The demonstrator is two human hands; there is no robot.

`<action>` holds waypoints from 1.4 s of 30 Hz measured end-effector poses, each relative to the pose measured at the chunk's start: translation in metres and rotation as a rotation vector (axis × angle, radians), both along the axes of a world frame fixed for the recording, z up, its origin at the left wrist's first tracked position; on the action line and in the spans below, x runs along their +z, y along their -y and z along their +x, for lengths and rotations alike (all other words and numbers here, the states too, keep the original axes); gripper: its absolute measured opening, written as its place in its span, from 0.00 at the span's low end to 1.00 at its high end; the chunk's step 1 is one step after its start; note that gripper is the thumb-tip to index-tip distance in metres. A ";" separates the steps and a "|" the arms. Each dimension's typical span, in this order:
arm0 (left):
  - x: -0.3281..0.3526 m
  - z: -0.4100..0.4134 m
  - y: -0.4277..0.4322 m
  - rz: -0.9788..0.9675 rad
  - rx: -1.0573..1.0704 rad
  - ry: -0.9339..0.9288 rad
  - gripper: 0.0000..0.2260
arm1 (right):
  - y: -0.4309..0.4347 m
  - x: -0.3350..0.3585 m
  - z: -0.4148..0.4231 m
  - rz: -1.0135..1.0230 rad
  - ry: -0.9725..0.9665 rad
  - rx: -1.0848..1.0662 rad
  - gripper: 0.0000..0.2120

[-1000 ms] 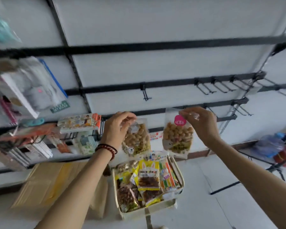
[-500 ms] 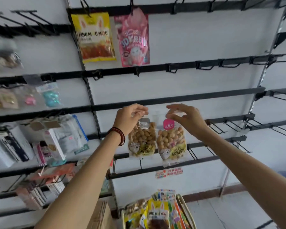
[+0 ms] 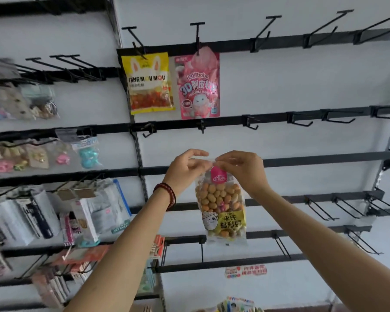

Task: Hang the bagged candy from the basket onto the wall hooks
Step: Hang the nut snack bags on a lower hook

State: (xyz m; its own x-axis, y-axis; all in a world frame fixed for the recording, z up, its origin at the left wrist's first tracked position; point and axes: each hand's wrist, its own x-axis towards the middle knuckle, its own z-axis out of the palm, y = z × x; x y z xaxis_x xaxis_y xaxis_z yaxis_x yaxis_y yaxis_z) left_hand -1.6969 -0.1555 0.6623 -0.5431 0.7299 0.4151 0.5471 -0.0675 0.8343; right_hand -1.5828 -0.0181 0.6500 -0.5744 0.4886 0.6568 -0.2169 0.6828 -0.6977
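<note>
The bag point(image 3: 221, 203) hangs mid-air below the hooks point(image 3: 202, 127). The left hand point(image 3: 182, 171) and right hand point(image 3: 245, 172) each pinch its clear top strip with curled fingers. It looks light, floppy and slick, so that flat header is probably the surest hold.

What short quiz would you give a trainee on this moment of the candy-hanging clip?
1. What holds the clear candy bag? A) one hand alone B) both hands C) a hook
2. True or false: the yellow bag and the pink bag hang side by side on the same rail.
3. Fill in: the hook just below the pink bag is ____.
Key: 1 B, the left hand and right hand pinch its top. 2 True. 3 bare.
</note>
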 end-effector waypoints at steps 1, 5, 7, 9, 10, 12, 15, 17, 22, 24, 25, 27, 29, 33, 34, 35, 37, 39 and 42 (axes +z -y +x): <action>0.000 -0.003 -0.001 0.000 0.039 -0.047 0.11 | -0.001 0.002 -0.005 0.005 0.005 0.015 0.07; 0.007 -0.017 0.002 0.046 0.049 -0.018 0.13 | -0.007 0.011 -0.024 0.156 0.118 0.064 0.10; 0.010 -0.023 0.006 0.041 0.042 -0.033 0.13 | -0.007 0.018 -0.033 0.259 0.202 0.079 0.08; 0.011 -0.027 0.012 0.038 0.064 -0.070 0.12 | -0.003 0.022 -0.042 0.306 0.248 0.090 0.06; 0.011 -0.029 0.015 0.045 0.082 -0.085 0.12 | 0.000 0.024 -0.047 0.326 0.253 0.094 0.06; 0.009 -0.034 0.023 0.078 0.139 -0.101 0.11 | 0.007 0.027 -0.058 0.363 0.233 0.106 0.06; 0.008 -0.045 0.034 0.153 0.264 -0.139 0.11 | 0.019 0.031 -0.078 0.406 0.226 0.106 0.06; 0.009 -0.055 0.041 0.176 0.318 -0.165 0.10 | 0.027 0.032 -0.093 0.412 0.233 0.096 0.06; 0.019 -0.091 0.065 0.184 0.233 -0.120 0.11 | 0.040 0.035 -0.123 0.222 0.305 0.224 0.06; 0.021 -0.106 0.074 0.188 0.220 -0.110 0.12 | 0.048 0.038 -0.136 0.200 0.315 0.283 0.04; 0.022 -0.114 0.076 0.187 0.218 -0.105 0.12 | 0.053 0.039 -0.142 0.187 0.303 0.292 0.03; 0.025 -0.128 0.080 0.169 0.225 -0.110 0.13 | 0.062 0.039 -0.154 0.151 0.255 0.282 0.03; 0.029 -0.141 0.082 0.107 0.265 -0.165 0.12 | 0.067 0.039 -0.164 0.108 0.216 0.252 0.03; 0.033 -0.156 0.081 0.092 0.332 -0.248 0.04 | 0.068 0.043 -0.179 0.075 0.178 0.203 0.02; 0.031 -0.158 0.080 0.121 0.332 -0.233 0.03 | 0.067 0.045 -0.181 0.061 0.189 0.223 0.01; 0.030 -0.162 0.080 0.152 0.328 -0.205 0.03 | 0.065 0.048 -0.184 0.049 0.212 0.257 0.01; 0.027 -0.169 0.079 0.199 0.305 -0.139 0.03 | 0.062 0.053 -0.187 0.032 0.266 0.302 0.03; 0.026 -0.175 0.077 0.230 0.283 -0.092 0.04 | 0.060 0.052 -0.192 -0.001 0.238 0.294 0.03; 0.031 -0.179 0.073 0.283 0.266 -0.060 0.04 | 0.062 0.051 -0.201 -0.056 0.096 0.248 0.04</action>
State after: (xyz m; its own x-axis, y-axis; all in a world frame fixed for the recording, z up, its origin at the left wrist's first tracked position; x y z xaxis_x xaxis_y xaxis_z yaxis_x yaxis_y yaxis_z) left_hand -1.8761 -0.2283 0.6935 -0.6664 0.4195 0.6164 0.6236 -0.1397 0.7692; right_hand -1.7835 -0.0800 0.7007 -0.7396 0.3591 0.5693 -0.3038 0.5766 -0.7585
